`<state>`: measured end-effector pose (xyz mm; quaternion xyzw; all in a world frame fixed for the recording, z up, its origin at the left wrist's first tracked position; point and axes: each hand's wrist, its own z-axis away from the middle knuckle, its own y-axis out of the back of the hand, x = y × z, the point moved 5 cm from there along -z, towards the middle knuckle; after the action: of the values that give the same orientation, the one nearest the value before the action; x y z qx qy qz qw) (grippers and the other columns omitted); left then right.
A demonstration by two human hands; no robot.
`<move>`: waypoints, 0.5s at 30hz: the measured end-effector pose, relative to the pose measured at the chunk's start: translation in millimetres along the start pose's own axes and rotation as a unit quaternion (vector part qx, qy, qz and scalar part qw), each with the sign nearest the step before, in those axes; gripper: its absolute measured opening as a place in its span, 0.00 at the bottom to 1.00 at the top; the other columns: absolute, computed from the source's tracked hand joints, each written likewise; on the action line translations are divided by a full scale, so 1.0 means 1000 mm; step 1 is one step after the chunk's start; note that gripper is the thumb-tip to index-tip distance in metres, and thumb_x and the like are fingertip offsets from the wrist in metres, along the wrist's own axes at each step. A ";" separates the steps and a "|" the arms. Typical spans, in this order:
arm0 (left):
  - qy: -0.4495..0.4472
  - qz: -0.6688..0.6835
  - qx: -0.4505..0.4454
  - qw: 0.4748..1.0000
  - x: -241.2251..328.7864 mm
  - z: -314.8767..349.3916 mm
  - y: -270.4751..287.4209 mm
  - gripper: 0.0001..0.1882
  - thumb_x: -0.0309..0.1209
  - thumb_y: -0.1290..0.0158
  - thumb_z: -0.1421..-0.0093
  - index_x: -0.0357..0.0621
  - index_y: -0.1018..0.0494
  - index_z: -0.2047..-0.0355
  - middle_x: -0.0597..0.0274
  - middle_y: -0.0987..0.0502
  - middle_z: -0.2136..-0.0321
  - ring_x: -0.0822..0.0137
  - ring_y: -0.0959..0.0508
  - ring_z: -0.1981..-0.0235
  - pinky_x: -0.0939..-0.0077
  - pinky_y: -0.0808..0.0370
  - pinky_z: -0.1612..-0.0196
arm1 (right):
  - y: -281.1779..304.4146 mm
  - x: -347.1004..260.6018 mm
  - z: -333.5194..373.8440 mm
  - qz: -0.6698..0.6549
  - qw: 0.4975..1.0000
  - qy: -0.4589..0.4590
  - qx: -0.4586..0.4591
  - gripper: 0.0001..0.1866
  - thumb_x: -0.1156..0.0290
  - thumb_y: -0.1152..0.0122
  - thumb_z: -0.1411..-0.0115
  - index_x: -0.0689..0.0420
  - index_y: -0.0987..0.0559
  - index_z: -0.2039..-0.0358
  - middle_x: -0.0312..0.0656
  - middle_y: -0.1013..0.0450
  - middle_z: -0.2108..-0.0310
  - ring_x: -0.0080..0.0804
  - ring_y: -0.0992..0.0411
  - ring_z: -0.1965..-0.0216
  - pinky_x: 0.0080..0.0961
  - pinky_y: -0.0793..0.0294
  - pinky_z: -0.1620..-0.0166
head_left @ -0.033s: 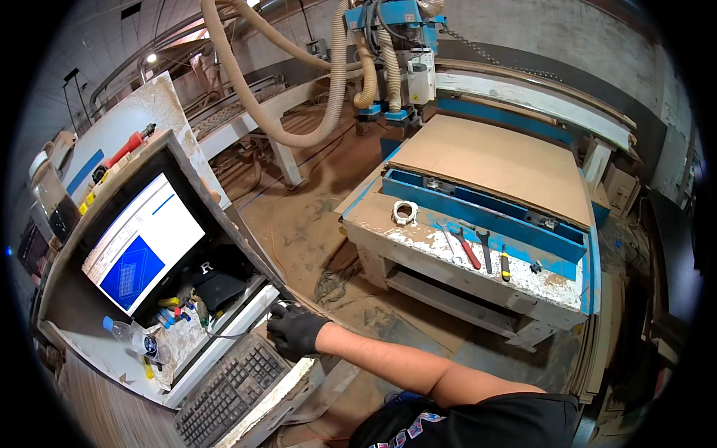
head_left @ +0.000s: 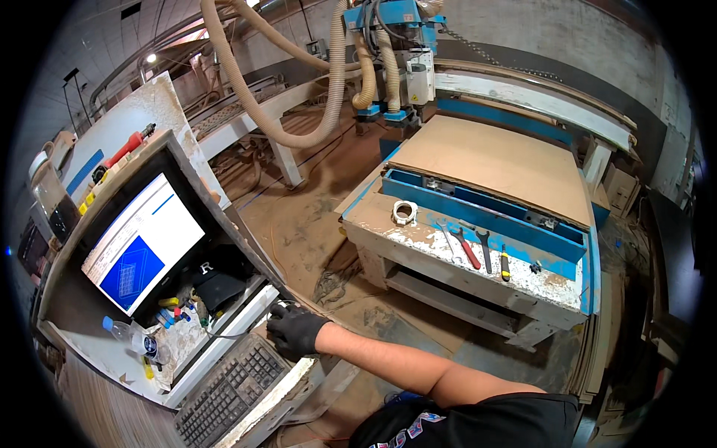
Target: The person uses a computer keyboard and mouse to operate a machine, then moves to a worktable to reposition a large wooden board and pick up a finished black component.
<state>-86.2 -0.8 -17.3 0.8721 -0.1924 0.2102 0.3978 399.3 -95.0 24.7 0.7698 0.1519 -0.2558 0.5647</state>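
Gloved right hand (head_left: 293, 331) cupped over something unseen at tray edge (head_left: 295, 373), beside keyboard (head_left: 228, 392), bare floor (head_left: 388, 321) right

black glove (head_left: 295, 332) | dark keyboard (head_left: 228, 392) | blue-white monitor (head_left: 142, 243)

whatever lies under the gloved hand (head_left: 295, 332) beside the keyboard (head_left: 228, 392) is covered by its fingers (head_left: 278, 319), so it cannot be told. the other hand is out of sight. small items below the monitor (head_left: 142, 243) are too small to make out.
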 end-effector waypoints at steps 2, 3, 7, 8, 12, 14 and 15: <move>0.011 -0.004 0.000 1.000 0.000 -0.001 -0.001 0.23 0.42 0.64 0.27 0.51 0.18 0.60 0.57 0.17 0.60 0.55 0.19 0.59 0.63 0.23 0.56 | 0.001 0.002 0.000 0.003 1.000 -0.001 0.002 0.15 0.61 0.45 0.37 0.56 0.25 0.55 0.54 0.37 0.43 0.59 0.30 0.48 0.49 0.28 0.46; 0.009 -0.004 -0.002 1.000 0.004 0.000 -0.001 0.23 0.42 0.64 0.27 0.51 0.18 0.60 0.57 0.17 0.60 0.55 0.19 0.59 0.63 0.23 0.56 | 0.000 0.004 0.001 0.006 1.000 -0.004 0.005 0.15 0.61 0.45 0.37 0.56 0.25 0.54 0.54 0.37 0.42 0.59 0.30 0.48 0.49 0.28 0.46; 0.006 0.006 0.009 1.000 0.009 0.001 0.002 0.24 0.43 0.66 0.27 0.52 0.17 0.59 0.58 0.17 0.59 0.54 0.19 0.59 0.63 0.23 0.56 | -0.004 0.008 -0.001 -0.005 1.000 0.002 0.004 0.16 0.61 0.44 0.37 0.55 0.25 0.53 0.54 0.37 0.43 0.58 0.31 0.46 0.48 0.29 0.45; -0.005 0.000 0.012 1.000 0.009 0.000 0.002 0.25 0.43 0.66 0.27 0.53 0.17 0.59 0.58 0.17 0.59 0.54 0.19 0.59 0.63 0.23 0.56 | -0.004 0.008 -0.001 -0.004 1.000 0.000 0.001 0.16 0.61 0.44 0.37 0.55 0.25 0.53 0.53 0.36 0.43 0.58 0.32 0.46 0.48 0.29 0.44; 0.016 -0.024 -0.002 1.000 0.008 -0.001 0.002 0.25 0.44 0.66 0.27 0.53 0.17 0.59 0.59 0.17 0.59 0.54 0.19 0.59 0.62 0.23 0.56 | -0.004 0.006 0.000 0.014 1.000 -0.002 0.005 0.15 0.62 0.43 0.38 0.55 0.24 0.54 0.53 0.36 0.44 0.58 0.31 0.47 0.48 0.29 0.45; 0.011 -0.044 0.000 0.999 0.001 -0.003 0.000 0.26 0.45 0.68 0.27 0.53 0.17 0.60 0.59 0.17 0.59 0.55 0.19 0.59 0.63 0.23 0.56 | -0.004 0.005 0.000 0.013 1.000 0.003 0.010 0.15 0.62 0.43 0.38 0.55 0.24 0.55 0.53 0.36 0.45 0.58 0.31 0.47 0.48 0.29 0.45; 0.010 -0.043 -0.001 0.999 0.002 -0.002 0.000 0.26 0.45 0.68 0.27 0.53 0.17 0.60 0.59 0.17 0.59 0.55 0.19 0.59 0.63 0.23 0.56 | -0.004 0.005 0.001 0.014 1.000 0.006 0.014 0.14 0.62 0.42 0.38 0.55 0.24 0.55 0.53 0.35 0.45 0.58 0.31 0.47 0.48 0.29 0.45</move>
<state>-84.7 0.7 -15.3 0.8770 -0.1506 0.2018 0.4092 401.4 -94.6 18.8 0.7814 0.1413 -0.2453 0.5561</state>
